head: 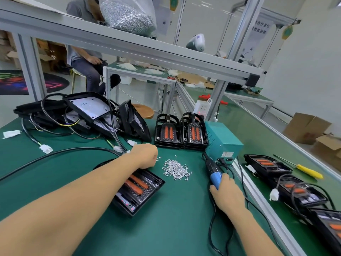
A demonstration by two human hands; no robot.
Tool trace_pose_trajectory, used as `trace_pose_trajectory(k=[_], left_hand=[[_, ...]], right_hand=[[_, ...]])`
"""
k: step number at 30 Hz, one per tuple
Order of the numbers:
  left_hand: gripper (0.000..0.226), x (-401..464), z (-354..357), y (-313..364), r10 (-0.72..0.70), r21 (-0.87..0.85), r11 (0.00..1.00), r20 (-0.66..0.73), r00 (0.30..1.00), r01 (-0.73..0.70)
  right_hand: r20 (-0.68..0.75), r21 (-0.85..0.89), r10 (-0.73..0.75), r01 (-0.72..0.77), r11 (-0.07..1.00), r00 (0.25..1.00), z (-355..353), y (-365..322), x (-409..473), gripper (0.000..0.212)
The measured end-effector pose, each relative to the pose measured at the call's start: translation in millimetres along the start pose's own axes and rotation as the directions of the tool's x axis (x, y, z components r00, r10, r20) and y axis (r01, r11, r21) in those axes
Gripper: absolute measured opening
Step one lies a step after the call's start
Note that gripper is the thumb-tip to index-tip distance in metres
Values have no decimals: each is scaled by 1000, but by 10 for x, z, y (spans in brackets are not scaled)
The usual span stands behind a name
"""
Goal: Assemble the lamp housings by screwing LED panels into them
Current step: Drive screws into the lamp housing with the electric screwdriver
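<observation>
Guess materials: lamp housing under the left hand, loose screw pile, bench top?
Black ribbed lamp housing with two orange strips: likely moulded plastic, semi-gloss sheen. Pile of small silver screws: bright metal, probably plated steel. Green bench top: matte mat, possibly rubber; no glare.

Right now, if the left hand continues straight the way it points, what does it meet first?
Probably the pile of loose screws on the green mat, just beyond the left hand; depth is uncertain.
</observation>
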State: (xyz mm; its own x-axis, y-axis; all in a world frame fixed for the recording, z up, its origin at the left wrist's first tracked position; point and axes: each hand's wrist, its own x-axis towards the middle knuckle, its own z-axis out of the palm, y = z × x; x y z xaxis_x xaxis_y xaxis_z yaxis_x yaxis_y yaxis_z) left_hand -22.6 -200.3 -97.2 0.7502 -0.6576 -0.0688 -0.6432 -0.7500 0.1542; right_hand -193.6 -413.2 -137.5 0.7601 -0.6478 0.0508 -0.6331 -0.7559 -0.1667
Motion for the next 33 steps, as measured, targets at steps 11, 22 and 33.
trace_pose_trajectory(k=[11, 22, 33], left_hand=[[7, -519, -205, -112, -155, -855, 509, -203, 967, -98], [18, -1141, -160, -242, -270, -986, -90, -109, 957, -138], [17, -1471, -50, -146, -310, -956, -256, -60, 949, -145]], right_hand=[[243, 617, 107, -239, 750, 964, -292, 140, 111, 35], [284, 704, -221, -359, -612, 933, -1061, -486, -168, 25], [-63, 600, -144, -77, -796, 988, -1172, -1342, -539, 24]])
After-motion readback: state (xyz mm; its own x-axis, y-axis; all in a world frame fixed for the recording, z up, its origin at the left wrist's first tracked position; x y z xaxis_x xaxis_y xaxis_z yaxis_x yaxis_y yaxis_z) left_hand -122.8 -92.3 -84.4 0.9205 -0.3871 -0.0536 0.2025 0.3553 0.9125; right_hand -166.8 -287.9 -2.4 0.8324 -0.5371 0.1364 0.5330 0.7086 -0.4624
